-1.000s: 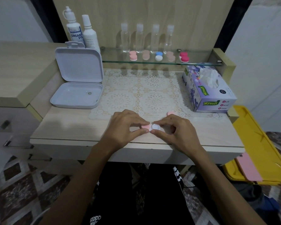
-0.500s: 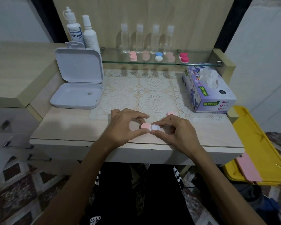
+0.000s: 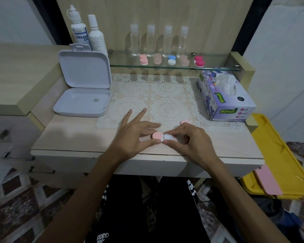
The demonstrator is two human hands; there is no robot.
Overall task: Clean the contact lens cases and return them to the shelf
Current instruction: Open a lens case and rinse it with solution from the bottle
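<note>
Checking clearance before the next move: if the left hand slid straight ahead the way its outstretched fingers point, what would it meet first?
Probably just the lace mat under the left hand. Further along that line stands the glass shelf with its lens cases, though depth is hard to judge.

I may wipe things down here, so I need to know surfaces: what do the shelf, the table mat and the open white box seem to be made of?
Shelf: clear glass, likely; the wall shows through it and its edge looks greenish.
Table mat: cream lace, crocheted cloth or perhaps moulded vinyl; round openwork patterns.
Open white box: hard plastic, smooth, slightly glossy, with moulded rounded corners.
</note>
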